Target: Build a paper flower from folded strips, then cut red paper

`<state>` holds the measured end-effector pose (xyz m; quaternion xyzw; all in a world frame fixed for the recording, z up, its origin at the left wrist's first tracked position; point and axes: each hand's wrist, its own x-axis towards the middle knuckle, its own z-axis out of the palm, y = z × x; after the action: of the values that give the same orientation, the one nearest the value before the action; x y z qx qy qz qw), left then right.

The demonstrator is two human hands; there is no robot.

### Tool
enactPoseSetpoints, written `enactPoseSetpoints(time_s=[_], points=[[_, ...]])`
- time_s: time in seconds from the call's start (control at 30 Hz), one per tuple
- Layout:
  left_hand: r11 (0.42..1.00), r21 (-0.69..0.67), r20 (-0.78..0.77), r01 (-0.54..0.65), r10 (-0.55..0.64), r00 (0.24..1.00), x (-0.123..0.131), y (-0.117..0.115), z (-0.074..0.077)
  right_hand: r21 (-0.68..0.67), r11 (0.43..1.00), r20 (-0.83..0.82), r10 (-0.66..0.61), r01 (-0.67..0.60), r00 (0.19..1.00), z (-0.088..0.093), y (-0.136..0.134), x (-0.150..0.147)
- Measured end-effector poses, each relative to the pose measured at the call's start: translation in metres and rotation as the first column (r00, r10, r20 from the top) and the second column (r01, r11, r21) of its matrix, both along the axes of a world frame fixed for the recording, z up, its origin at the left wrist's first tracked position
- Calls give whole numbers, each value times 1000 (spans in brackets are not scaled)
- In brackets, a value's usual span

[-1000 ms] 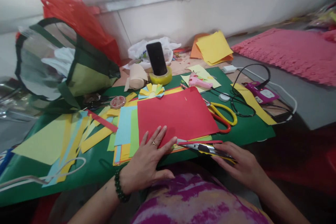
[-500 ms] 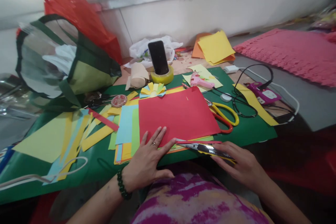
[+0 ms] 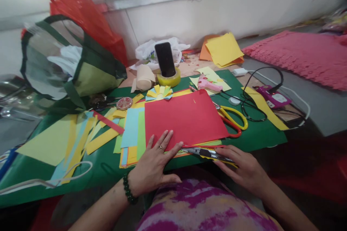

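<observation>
A sheet of red paper (image 3: 187, 117) lies over a stack of coloured sheets (image 3: 132, 126) at the near edge of the green mat. My left hand (image 3: 155, 160) is spread flat, its fingertips pressing the red sheet's lower left part. In my right hand (image 3: 241, 164) is a utility knife (image 3: 214, 154), blade pointing left. The blade tip is beside my left index finger, along the near edge of the red sheet. A thin red strip lies just above the knife. Scissors (image 3: 235, 117) with yellow and orange handles rest at the red sheet's right side.
A paper flower (image 3: 159, 93) sits behind the stack, near a phone (image 3: 165, 59) propped on a yellow tape roll (image 3: 169, 79). A pink glue gun (image 3: 207, 83) and a purple power strip (image 3: 273, 97) with cables are to the right. Paper strips (image 3: 101, 140) and a green bag (image 3: 100, 70) occupy the left.
My right hand and the knife have shifted slightly left, toward my left hand. The left hand stays on the red sheet. The whole view has moved a little.
</observation>
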<state>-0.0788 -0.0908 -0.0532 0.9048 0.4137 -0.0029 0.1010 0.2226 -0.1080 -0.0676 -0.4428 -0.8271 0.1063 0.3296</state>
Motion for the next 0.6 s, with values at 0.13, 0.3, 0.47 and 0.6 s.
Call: enactPoseSetpoints(time_s=[0.13, 0.3, 0.47, 0.6], points=[[1000, -22, 3, 3, -3, 1000, 1, 1, 3, 10, 1000, 14, -1, 1, 1000, -1, -1, -1], [999, -31, -5, -14, 14, 1000, -11, -2, 12, -39, 999, 1, -6, 6, 1000, 0, -2, -2], [999, -21, -35, -35, 34, 999, -21, -7, 10, 7, 1000, 3, 2, -2, 1000, 2, -1, -6], [999, -24, -41, -41, 40, 998, -19, -7, 7, 16, 1000, 27, 0, -1, 1000, 1, -1, -9]])
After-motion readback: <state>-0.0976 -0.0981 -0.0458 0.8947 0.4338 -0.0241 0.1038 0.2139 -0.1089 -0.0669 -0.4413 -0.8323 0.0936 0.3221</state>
